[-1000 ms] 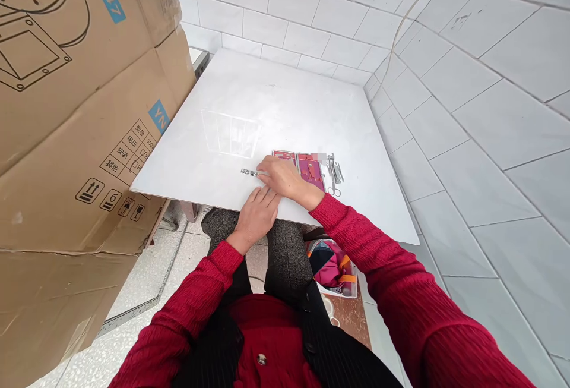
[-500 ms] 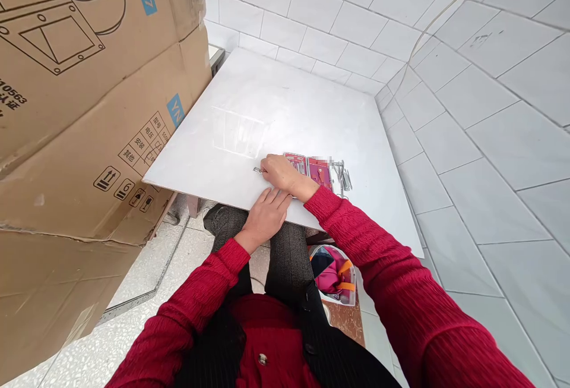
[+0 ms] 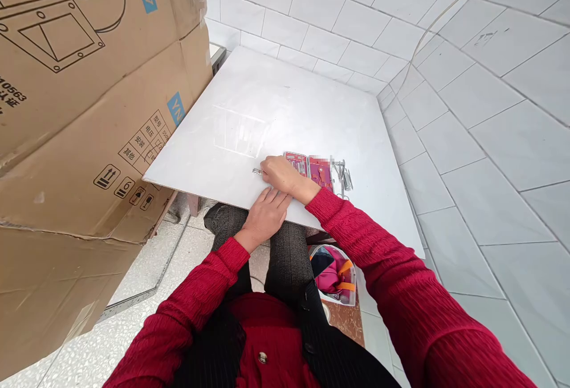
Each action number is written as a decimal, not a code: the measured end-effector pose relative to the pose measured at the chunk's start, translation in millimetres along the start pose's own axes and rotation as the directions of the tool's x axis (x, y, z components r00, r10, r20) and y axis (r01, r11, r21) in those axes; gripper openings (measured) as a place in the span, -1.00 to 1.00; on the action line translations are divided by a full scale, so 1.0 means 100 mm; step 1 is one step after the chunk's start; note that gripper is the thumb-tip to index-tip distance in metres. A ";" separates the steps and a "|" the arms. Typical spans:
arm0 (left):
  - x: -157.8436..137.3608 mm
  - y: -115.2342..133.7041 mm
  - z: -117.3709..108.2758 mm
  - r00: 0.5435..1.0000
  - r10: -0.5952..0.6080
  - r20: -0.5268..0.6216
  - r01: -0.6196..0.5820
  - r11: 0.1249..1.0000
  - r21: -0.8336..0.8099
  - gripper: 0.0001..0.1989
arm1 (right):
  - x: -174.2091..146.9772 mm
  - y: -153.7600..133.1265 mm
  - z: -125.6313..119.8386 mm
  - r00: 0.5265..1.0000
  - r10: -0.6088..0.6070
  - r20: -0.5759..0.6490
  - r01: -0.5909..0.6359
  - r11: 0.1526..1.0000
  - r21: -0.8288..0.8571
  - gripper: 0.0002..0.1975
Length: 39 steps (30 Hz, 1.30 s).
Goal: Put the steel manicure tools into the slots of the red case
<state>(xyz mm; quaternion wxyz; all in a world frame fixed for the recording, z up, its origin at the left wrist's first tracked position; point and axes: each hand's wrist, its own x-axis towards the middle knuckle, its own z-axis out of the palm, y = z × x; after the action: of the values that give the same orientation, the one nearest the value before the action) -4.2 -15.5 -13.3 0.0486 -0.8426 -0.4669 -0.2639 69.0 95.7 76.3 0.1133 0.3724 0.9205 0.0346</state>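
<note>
My right hand is closed over the white board, its fingers curled. A small silver metal piece, with dark marks on it, sticks out on its left side; it looks like the end of a nail clipper, but the rest is hidden by the hand. My left hand lies flat at the board's near edge, fingers stretched out, the tips beside my right wrist. Behind my right forearm lies an open manicure case with a red inside, partly covered. Small silver tools, scissors among them, lie right of the case.
A large cardboard box stands along the left side of the board. Tiled walls close in the back and right. Under the board's near edge, beside my leg, is a white container with coloured cloth in it.
</note>
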 end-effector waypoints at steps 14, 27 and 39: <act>-0.01 0.00 0.01 1.000 -0.001 -0.019 0.002 1.000 0.020 -0.61 | -0.20 0.11 0.02 0.999 0.000 -0.037 -0.004 0.993 -0.119 -0.75; 0.02 -0.01 0.02 1.000 -0.006 -0.001 0.006 1.000 -0.031 -0.57 | -1.04 0.65 0.14 0.992 0.091 0.082 -0.079 0.986 -0.144 -0.76; 0.03 0.00 -0.02 1.000 -0.006 -0.005 0.006 1.000 -0.009 -0.59 | -0.96 0.64 0.11 0.997 0.009 0.073 -0.001 0.994 -0.113 -0.79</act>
<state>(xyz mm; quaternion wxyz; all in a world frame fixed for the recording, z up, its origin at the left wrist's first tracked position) -3.7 -13.8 -9.5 0.0453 -0.8408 -0.4680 -0.2683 182.0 75.1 93.1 0.1678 0.3689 0.9113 0.0731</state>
